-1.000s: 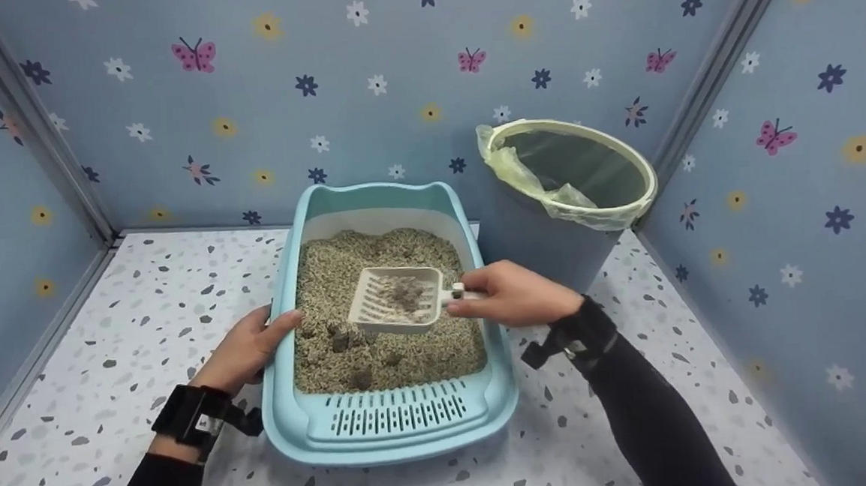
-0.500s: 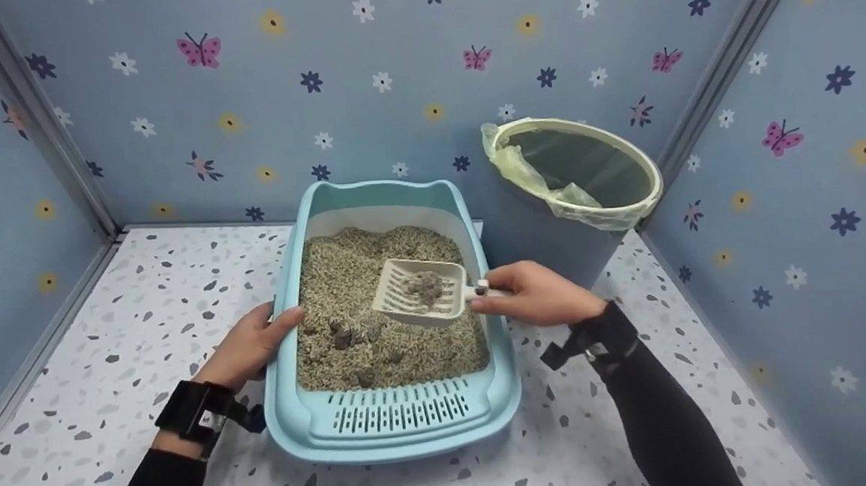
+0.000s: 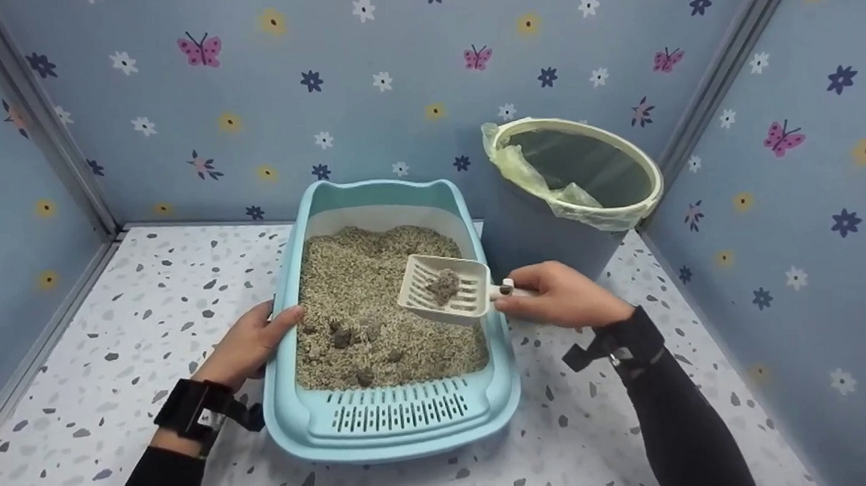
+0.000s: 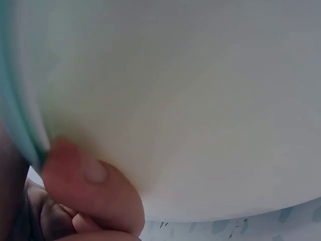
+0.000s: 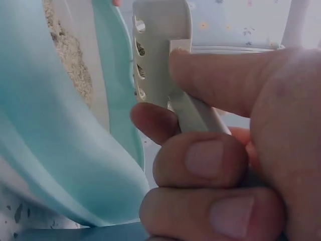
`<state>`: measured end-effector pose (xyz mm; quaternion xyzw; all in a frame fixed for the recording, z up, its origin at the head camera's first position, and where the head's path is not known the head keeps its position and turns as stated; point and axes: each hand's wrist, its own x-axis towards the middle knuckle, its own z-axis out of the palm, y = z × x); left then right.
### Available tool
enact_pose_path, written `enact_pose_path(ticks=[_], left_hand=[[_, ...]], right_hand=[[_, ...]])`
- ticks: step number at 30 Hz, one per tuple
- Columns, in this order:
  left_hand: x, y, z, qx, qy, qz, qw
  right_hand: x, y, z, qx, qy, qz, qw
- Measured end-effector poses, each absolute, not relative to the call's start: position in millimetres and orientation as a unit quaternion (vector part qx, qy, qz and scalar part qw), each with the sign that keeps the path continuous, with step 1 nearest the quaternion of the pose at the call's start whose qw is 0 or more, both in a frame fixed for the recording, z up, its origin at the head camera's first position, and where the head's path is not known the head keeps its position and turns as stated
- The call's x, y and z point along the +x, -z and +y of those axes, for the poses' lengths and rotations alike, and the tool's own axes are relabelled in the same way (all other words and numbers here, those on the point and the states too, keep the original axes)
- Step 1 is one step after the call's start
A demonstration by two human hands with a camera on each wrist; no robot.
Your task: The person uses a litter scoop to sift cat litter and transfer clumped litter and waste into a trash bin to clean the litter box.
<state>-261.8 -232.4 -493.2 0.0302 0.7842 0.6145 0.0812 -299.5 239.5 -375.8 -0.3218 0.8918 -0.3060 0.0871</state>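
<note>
In the head view a light blue litter box (image 3: pixel 393 450) holds beige granular litter (image 3: pixel 364 277), with dark clumps (image 3: pixel 342 337) near its front left. My right hand (image 3: pixel 566 300) grips the handle of a white slotted litter scoop (image 3: pixel 472 295), level above the box's right side. A greyish clump (image 3: pixel 443 286) lies in the scoop. In the right wrist view, curled fingers (image 5: pixel 200 213) wrap the handle and the thumb presses on top. My left hand (image 3: pixel 247 344) grips the box's left rim, thumb inside; the left wrist view shows fingers (image 4: pixel 95 188) at the box's wall, mostly hidden.
A grey trash bin (image 3: pixel 538 236) with a yellowish liner (image 3: pixel 519 168) over its rim stands at the back right, close to the litter box. Blue flowered panels (image 3: pixel 387 110) enclose the back and sides. The floor surface (image 3: pixel 165 289) is white with grey specks.
My right hand has moved right with the scoop and the clump, from over the middle of the litter to the box's right side. The left hand keeps its hold on the rim.
</note>
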Motion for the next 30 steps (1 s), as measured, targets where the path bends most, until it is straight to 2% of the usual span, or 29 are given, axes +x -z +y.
enact_pose_path(ticks=[6,15,23,30], left_hand=[[-259.9,498.3,-234.3,0.019,-0.622,0.778,0.087],[-262.9,493.2,-230.3,0.026,-0.611,0.787,0.085],[-261.5,490.6,-232.0,0.019,-0.609,0.788,0.088],[-262.1,489.7,-232.6,0.023,-0.610,0.788,0.082]], right_hand=[[-305.6,381.5,195.6,-0.372,0.299,0.872,0.107],[-298.5,380.7,242.4,-0.318,0.308,0.892,0.097],[-306.0,384.5,197.5,-0.351,0.298,0.881,0.108],[-307.4,386.7,196.1,-0.347,0.289,0.886,0.106]])
